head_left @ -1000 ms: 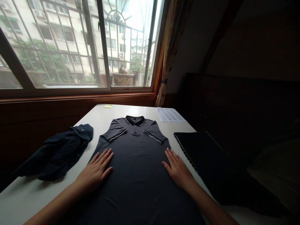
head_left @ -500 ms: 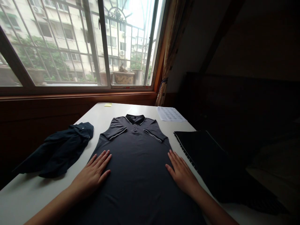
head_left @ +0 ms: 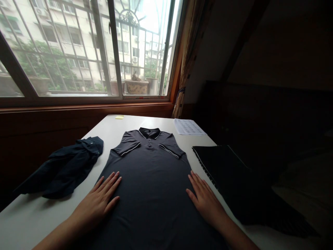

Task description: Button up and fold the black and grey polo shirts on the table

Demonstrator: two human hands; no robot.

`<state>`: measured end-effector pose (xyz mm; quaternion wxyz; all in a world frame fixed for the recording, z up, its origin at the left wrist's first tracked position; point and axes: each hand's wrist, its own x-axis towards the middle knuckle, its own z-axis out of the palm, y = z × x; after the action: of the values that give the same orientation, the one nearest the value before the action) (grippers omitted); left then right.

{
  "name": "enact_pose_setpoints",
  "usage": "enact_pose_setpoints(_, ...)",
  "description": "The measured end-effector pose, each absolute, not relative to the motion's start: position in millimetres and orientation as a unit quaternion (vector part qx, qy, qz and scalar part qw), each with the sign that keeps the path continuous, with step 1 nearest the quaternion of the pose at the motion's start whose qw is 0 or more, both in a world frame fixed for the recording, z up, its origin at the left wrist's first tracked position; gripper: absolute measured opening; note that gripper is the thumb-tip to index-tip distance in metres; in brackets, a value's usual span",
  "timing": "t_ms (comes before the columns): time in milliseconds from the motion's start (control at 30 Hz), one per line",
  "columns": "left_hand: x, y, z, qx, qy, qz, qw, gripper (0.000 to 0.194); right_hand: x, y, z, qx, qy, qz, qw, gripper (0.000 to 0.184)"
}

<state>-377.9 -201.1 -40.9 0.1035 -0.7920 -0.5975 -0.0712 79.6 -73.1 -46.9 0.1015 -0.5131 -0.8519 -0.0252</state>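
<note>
A dark grey polo shirt (head_left: 151,187) lies spread face up, its black white-trimmed collar at the far end and both short sleeves folded inward over the chest. My left hand (head_left: 100,198) rests flat on the shirt's left side, fingers stretched out. On the opposite edge, my right hand (head_left: 204,198) also lies flat, with its fingers extended and the thumb pointing inward. Neither hand grips the fabric. The shirt's lower end runs out of view at the bottom.
A white table (head_left: 130,121) carries everything. To the left lies a crumpled dark blue garment (head_left: 67,166), and to the right a folded black cloth (head_left: 229,177). Printed sheets (head_left: 189,127) and a yellow sticky note (head_left: 119,117) lie at the far end, below a barred window (head_left: 85,52).
Both hands have slid slightly toward me along the shirt's sides, the right one also a little outward. The shirt keeps its shape.
</note>
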Motion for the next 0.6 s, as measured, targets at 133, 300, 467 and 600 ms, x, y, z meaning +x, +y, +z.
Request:
enact_pose_setpoints(133,-379,-209,-42,-0.792,-0.596,-0.08,0.108,0.066,84,-77,-48,-0.514,-0.848,-0.033,0.128,0.064)
enact_pose_setpoints(300,-392,-226,-42,-0.778,-0.614,-0.084,0.103,0.062,94,-88,-46,-0.523,-0.833,-0.049,0.176,0.053)
enact_pose_setpoints(467,-410,-250,-32,-0.78,-0.608,-0.12,0.09,0.056,111,-98,-50,-0.533,-0.819,0.019,0.211,0.051)
enact_pose_setpoints(600,-415,-260,-22,-0.784,-0.601,-0.149,0.045,0.047,121,-105,-51,-0.576,-0.791,0.104,0.178,0.058)
